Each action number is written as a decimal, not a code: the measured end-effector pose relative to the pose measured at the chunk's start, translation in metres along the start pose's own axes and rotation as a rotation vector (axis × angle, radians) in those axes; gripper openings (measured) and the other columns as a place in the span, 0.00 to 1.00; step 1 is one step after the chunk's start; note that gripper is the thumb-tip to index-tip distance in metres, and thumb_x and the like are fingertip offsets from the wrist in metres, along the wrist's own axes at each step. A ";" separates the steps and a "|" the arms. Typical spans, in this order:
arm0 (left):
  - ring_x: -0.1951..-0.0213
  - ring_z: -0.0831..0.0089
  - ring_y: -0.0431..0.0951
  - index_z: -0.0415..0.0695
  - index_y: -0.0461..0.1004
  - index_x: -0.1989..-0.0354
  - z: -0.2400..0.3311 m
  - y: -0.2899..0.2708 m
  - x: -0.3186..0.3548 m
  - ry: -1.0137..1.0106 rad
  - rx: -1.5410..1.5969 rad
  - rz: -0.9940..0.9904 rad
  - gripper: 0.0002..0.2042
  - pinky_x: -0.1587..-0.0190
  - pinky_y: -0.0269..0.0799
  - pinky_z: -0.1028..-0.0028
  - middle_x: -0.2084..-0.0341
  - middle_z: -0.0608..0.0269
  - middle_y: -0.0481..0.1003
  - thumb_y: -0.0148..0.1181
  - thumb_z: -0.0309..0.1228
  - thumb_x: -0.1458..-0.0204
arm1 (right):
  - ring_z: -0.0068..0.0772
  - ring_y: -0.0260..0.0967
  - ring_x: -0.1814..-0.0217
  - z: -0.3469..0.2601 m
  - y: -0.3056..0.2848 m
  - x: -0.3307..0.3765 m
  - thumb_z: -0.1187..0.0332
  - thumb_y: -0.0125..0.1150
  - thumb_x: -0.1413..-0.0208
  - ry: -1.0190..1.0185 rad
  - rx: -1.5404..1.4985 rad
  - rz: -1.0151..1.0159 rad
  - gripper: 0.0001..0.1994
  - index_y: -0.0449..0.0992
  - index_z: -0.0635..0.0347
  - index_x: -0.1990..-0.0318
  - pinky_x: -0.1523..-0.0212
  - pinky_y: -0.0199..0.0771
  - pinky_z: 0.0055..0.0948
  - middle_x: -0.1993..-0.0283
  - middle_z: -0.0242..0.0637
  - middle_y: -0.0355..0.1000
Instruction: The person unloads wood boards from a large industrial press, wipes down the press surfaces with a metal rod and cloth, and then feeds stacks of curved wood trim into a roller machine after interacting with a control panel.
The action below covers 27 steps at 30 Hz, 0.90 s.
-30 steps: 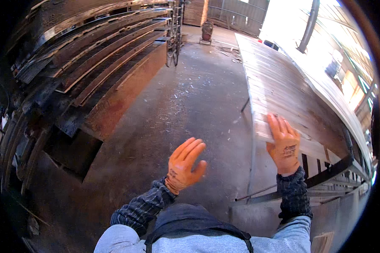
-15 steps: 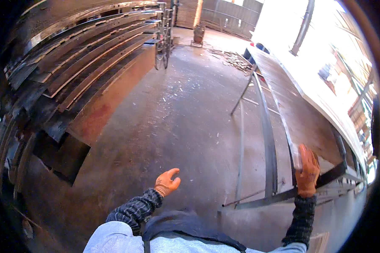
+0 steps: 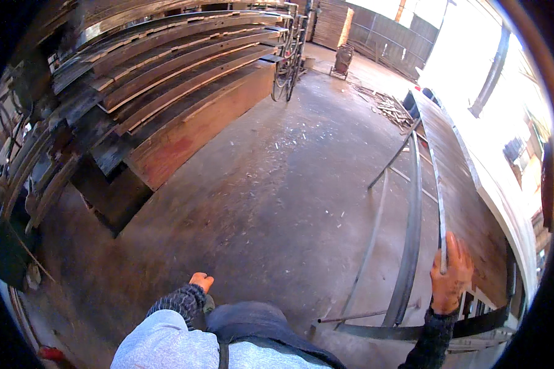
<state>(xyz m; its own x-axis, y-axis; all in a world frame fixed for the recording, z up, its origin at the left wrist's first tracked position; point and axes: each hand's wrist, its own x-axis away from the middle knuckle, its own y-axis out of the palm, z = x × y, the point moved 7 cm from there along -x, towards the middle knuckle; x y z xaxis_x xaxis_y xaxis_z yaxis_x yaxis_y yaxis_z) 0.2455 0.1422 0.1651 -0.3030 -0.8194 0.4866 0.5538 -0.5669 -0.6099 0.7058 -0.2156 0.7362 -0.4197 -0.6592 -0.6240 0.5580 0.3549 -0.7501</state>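
Observation:
My right hand (image 3: 452, 273), in an orange glove, is on the near part of a long metal-framed table (image 3: 465, 178) at the right. Its fingers lie over the edge, closed around a pale metal edge strip (image 3: 439, 209); the strip's near end shows against the palm. My left hand (image 3: 201, 281), gloved the same way, hangs low beside my body above the floor. Its fingers look curled in, with nothing visible in them, and it touches nothing.
At the left stands a multi-level press (image 3: 191, 80) with stacked dark plates and hoses at its far end. Table legs and a thin rod (image 3: 363, 316) jut out at the lower right. Scrap wood pieces (image 3: 388, 107) and a wheeled cart (image 3: 342, 61) stand farther off on the floor.
My left hand has dropped back toward my body, its fingers drawn in. My right hand stays at the table edge, lower in view. The scene has shifted rightward as the view turned left.

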 end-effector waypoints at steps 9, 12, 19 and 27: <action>0.67 0.66 0.76 0.33 0.76 0.64 0.054 0.041 0.068 0.199 0.378 0.156 0.15 0.63 0.69 0.67 0.74 0.48 0.75 0.56 0.36 0.47 | 0.46 0.67 0.39 -0.014 0.080 -0.079 0.64 0.57 0.43 -0.048 0.012 0.116 0.21 0.72 0.52 0.41 0.37 0.66 0.42 0.43 0.41 0.73; 0.66 0.64 0.77 0.37 0.77 0.62 0.012 0.054 0.099 0.121 0.306 0.100 0.12 0.61 0.70 0.68 0.68 0.50 0.77 0.54 0.33 0.45 | 0.47 0.67 0.38 -0.007 0.079 -0.070 0.64 0.57 0.42 -0.038 -0.020 0.119 0.22 0.71 0.50 0.39 0.36 0.65 0.43 0.41 0.42 0.72; 0.52 0.51 0.77 0.45 0.79 0.60 -0.144 0.057 0.197 0.022 -0.444 0.116 0.11 0.49 0.73 0.59 0.64 0.51 0.78 0.52 0.33 0.48 | 0.50 0.58 0.29 -0.061 0.056 -0.041 0.63 0.54 0.38 -0.297 -0.093 0.395 0.25 0.65 0.55 0.34 0.28 0.55 0.42 0.31 0.44 0.62; 0.55 0.53 0.78 0.39 0.77 0.63 -0.274 0.049 0.386 -0.459 0.541 0.627 0.16 0.51 0.71 0.60 0.63 0.48 0.78 0.57 0.40 0.50 | 0.49 0.58 0.29 -0.295 0.158 0.126 0.71 0.64 0.47 -0.451 -1.005 -0.432 0.28 0.66 0.65 0.38 0.30 0.57 0.42 0.32 0.51 0.62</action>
<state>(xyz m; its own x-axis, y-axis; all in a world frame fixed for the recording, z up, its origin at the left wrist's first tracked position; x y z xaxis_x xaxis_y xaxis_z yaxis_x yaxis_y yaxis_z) -0.0567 -0.2254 0.1512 0.4426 -0.7826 0.4377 0.8317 0.1758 -0.5267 0.5300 -0.0463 0.4745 -0.0321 -0.9552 -0.2941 -0.4662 0.2746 -0.8409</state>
